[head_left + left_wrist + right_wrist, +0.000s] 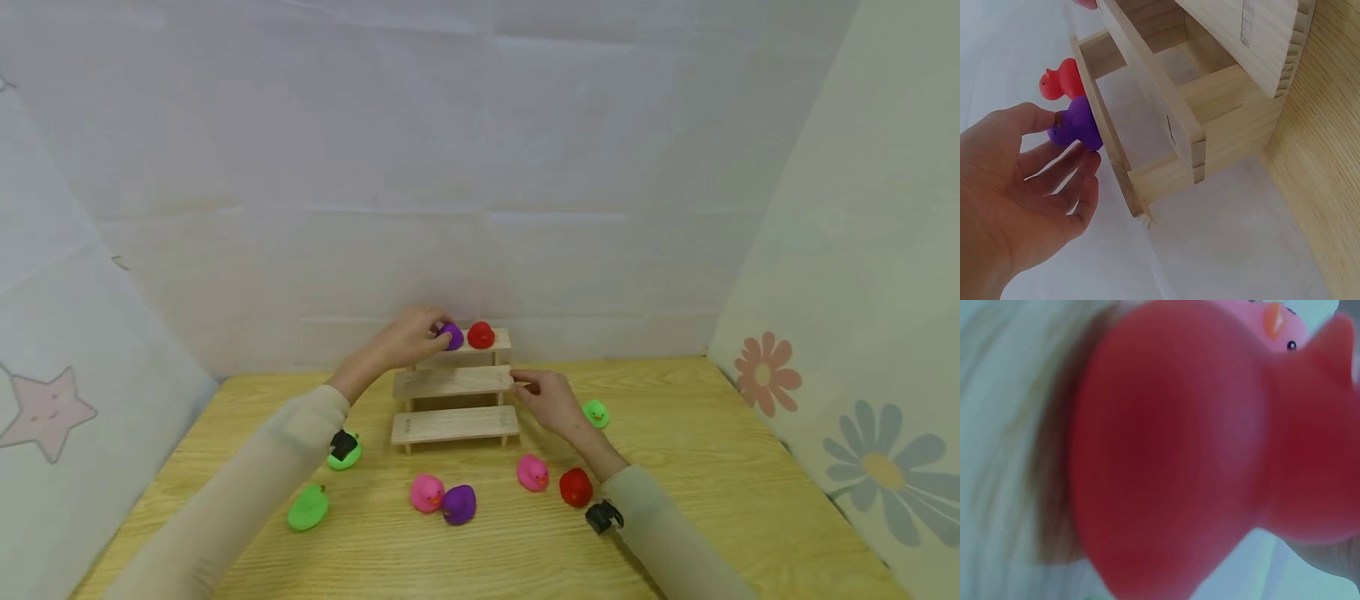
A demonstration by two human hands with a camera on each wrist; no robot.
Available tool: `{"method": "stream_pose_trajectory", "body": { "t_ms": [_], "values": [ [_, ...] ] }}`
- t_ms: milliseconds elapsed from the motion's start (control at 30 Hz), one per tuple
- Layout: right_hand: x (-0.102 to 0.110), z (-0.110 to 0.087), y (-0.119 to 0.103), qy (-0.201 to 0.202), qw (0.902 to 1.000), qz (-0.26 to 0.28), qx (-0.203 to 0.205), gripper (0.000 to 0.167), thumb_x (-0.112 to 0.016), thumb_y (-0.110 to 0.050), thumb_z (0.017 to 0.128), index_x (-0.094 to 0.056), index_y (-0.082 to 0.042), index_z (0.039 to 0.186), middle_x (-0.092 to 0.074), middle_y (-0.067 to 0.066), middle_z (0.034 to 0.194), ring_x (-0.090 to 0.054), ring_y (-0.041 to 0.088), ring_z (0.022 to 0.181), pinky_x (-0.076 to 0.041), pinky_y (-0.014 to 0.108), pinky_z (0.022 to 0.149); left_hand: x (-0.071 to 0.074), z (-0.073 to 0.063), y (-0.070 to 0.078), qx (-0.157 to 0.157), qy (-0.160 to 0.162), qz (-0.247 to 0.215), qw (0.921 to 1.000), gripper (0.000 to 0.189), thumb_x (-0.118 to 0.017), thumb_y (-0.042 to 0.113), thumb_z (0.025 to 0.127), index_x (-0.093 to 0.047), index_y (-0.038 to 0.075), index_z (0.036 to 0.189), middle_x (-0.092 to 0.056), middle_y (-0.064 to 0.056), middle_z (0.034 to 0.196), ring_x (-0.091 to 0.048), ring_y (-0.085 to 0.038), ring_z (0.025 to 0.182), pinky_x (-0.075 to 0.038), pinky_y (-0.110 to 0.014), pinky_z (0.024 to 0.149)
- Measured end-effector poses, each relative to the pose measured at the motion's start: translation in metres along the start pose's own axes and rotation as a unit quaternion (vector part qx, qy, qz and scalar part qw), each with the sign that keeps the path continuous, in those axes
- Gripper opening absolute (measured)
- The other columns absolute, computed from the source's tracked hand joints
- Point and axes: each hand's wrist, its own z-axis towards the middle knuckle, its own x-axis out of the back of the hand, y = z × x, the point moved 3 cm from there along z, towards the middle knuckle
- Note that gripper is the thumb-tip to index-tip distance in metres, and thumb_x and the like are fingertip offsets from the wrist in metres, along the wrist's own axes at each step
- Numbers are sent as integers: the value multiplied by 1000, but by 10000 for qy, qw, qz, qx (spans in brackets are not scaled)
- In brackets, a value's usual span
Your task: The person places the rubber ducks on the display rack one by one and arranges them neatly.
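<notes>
My left hand pinches a purple rubber duck at the left part of the top step, thumb on its head. Beside it on that step sits a red rubber duck. Both are on a three-step wooden stand; the lower two steps hold no ducks. At the right end of the middle step, my right hand grips the board's edge between thumb and index finger. Another red duck fills the right wrist view, so that hand's fingers are hidden there.
On the wooden table, a pink duck touches a purple duck in front of the stand. Another pink duck and a red duck lie near my right forearm. Green ducks lie left and right.
</notes>
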Motion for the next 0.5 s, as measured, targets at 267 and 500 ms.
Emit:
{"method": "stream_pose_trajectory", "body": {
  "t_ms": [267,500],
  "values": [
    [2,-3,-3,16,10000,-14,5,35,-67,-15,101,-66,-1,133,-68,16,125,-70,28,103,-58,39,81,-4,2,1,99,47,-185,9998,30,-65,16,99,-66,-3,123,-66,-16,115,-65,-31,102,-55,-42,86],
    [1,-4,-3,32,10000,-69,-20,36,-68,-16,101,-67,-3,134,-68,15,126,-69,28,103,-58,40,81,-5,1,1,194,42,-326,9993,33,-64,17,100,-64,-2,127,-64,-14,118,-64,-28,103,-56,-40,85]
  ]
}}
